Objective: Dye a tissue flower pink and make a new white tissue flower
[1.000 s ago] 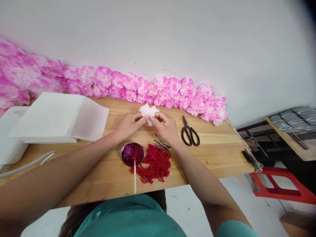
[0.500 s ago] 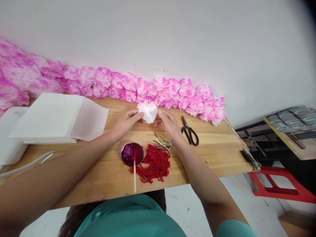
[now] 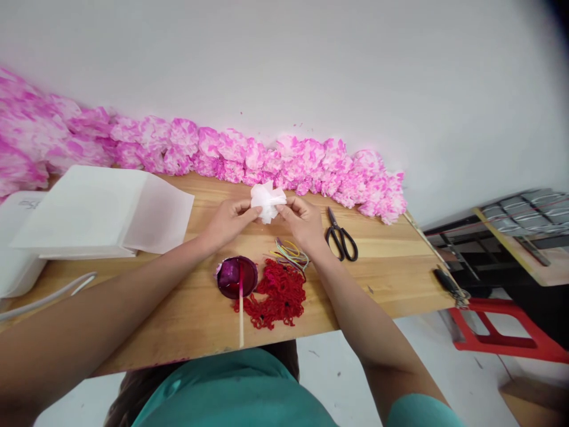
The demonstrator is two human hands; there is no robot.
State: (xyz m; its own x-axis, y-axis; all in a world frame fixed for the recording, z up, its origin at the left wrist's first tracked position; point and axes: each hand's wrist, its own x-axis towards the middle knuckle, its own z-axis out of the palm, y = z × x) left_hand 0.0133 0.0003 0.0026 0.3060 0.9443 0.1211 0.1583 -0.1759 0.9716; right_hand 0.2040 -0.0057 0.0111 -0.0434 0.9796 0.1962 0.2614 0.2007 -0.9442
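Above the table, a white tissue paper flower (image 3: 267, 203) with ruffled edges is held between my two hands. My left hand (image 3: 235, 217) pinches its left side between thumb and fingers. From the right, my right hand (image 3: 304, 218) pinches it, thumb pressed on its front. Below the hands lie a tangled heap of red yarn (image 3: 284, 293) and a loose bundle of coloured cords (image 3: 291, 254). A dark dish of purple-red dye (image 3: 230, 279) sits left of the yarn, with a wooden stick (image 3: 241, 320) leaning in it.
Pink and white paper flowers (image 3: 231, 148) line the wall side of the wooden table (image 3: 386, 273). Black-handled scissors (image 3: 341, 237) lie to the right. A stack of white paper (image 3: 84, 213) is at left. A red stool (image 3: 511, 329) stands beyond the right edge.
The white paper flower has turned and looks more bunched. My right thumb has moved left onto its front, and the right fingers now grip it more closely.
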